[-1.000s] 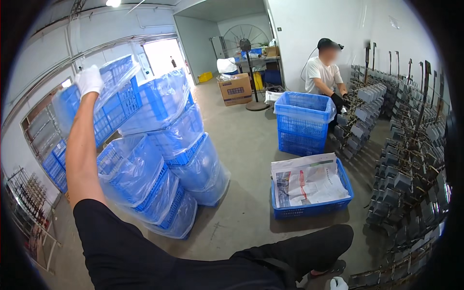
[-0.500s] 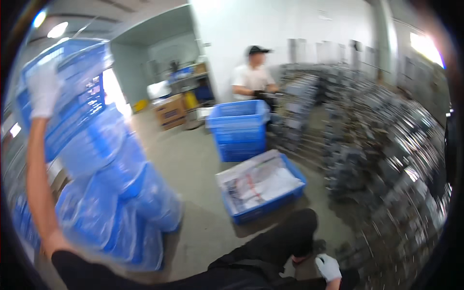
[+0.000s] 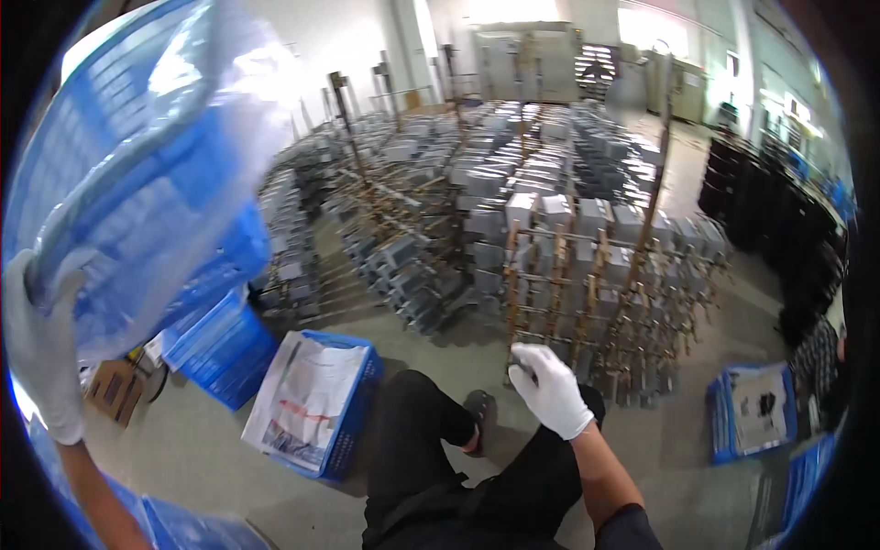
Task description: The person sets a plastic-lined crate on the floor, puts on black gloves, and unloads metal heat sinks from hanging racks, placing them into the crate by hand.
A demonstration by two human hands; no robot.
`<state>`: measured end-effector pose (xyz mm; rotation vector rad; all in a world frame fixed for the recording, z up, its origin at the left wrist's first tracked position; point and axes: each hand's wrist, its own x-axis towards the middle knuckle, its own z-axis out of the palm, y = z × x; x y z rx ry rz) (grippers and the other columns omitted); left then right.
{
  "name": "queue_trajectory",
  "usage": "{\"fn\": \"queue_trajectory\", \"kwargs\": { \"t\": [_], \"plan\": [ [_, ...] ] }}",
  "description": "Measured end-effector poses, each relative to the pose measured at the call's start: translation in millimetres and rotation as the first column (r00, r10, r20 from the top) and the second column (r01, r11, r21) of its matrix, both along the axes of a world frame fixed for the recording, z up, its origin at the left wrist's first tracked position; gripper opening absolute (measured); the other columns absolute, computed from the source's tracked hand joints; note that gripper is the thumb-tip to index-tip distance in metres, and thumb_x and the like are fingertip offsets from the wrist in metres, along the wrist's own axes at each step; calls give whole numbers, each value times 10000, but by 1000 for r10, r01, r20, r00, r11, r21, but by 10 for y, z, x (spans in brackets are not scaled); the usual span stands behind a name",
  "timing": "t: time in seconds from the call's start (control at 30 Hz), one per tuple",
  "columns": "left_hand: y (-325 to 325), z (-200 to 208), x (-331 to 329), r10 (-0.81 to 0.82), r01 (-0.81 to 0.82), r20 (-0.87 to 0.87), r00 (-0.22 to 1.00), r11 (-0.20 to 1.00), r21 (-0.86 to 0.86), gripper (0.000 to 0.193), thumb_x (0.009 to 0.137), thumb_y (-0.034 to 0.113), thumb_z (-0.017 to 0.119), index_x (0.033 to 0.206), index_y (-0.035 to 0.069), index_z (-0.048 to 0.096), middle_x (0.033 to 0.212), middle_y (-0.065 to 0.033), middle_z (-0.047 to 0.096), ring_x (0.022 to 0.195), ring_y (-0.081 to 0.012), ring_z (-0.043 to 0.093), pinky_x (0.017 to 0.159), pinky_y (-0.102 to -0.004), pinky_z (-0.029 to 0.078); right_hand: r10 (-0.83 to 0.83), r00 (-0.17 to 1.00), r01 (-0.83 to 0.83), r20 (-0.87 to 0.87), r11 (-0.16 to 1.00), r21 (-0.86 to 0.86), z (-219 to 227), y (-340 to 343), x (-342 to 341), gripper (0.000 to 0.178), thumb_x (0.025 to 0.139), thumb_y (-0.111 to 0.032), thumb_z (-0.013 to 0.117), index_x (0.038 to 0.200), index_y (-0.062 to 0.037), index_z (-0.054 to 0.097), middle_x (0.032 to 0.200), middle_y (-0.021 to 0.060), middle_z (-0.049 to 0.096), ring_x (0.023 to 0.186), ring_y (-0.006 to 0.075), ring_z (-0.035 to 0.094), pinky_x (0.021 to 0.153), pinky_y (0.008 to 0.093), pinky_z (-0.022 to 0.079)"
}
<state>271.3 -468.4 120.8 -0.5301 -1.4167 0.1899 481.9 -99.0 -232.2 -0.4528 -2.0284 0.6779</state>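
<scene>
Fingers (image 3: 41, 316) of our gloved left hand (image 3: 41, 353) gripped the rim of a plastic-wrapped blue crate (image 3: 128, 174) held high at our left, not yet set down, while our right hand (image 3: 553, 390) pinched the metal rack (image 3: 587, 302) ahead.

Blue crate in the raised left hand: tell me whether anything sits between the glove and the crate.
Nothing separate does. The left hand, in a white glove, grips the lower edge of the blue crate directly, through the clear plastic wrap covering it. The right hand is apart, low by the metal rack.
</scene>
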Motion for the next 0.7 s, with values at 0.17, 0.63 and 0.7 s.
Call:
{"fn": "queue_trajectory", "kwargs": {
  "t": [0.17,0.63,0.7],
  "plan": [
    [799,-508,-314,-618,618,48,785,786,5,421,712,47,840,1061,17,606,971,-110,607,904,-261,596,839,-347,468,-186,973,199,-136,976,93,1070,-475,645,423,873,11,609,1294,19,568,1251,154,606,1127,268,622,936,338,497],
    [1114,-1108,-35,-935,965,311,-168,-220,-139,281,659,217,711,892,93,614,760,-28,529,710,-224,508,728,-389,371,-868,483,861,-117,495,-118,1286,-3264,1119,465,1077,-261,462,1439,28,429,1318,86,555,1103,172,582,920,321,491],
    [1194,-1111,-86,-934,937,237,-268,-310,-162,238,622,201,675,835,122,603,726,13,494,684,-179,474,709,-356,345,-769,483,680,-420,631,-374,1530,-3377,781,497,1088,-299,419,1471,18,398,1345,90,546,1135,185,576,948,330,483]
  ]
}}
